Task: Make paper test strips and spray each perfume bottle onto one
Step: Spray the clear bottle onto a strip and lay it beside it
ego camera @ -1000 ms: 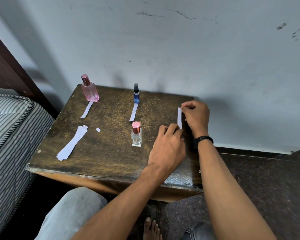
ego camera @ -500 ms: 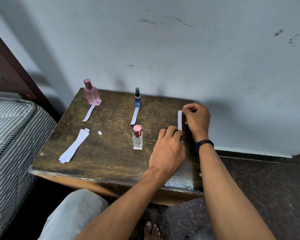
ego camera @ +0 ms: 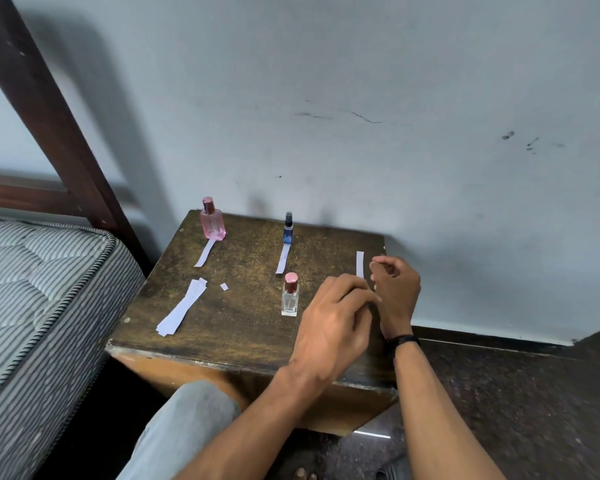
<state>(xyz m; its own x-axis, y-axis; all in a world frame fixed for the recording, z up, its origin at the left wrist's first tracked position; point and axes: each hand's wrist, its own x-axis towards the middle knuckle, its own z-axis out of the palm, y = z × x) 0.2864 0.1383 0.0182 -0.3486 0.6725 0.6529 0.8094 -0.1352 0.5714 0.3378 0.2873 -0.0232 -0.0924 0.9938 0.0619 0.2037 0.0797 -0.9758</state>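
Head view: what are the hands doing now?
— The right hand point(ego camera: 395, 289) has come off the third strip point(ego camera: 360, 264), fingers loosely curled, holding nothing. The left hand point(ego camera: 333, 320) hangs relaxed near its closer end, also empty.
And the strip?
— Flat on the table point(ego camera: 243, 327), near the right edge. The clear bottle point(ego camera: 289, 299) stands apart to its left; I'd guess it gets paired with that strip next.

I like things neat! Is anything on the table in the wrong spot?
The clear bottle stands alone mid-table, while the pink bottle and blue bottle each have a strip at their base. The third strip lies apart near the right edge. A tiny paper scrap lies loose.
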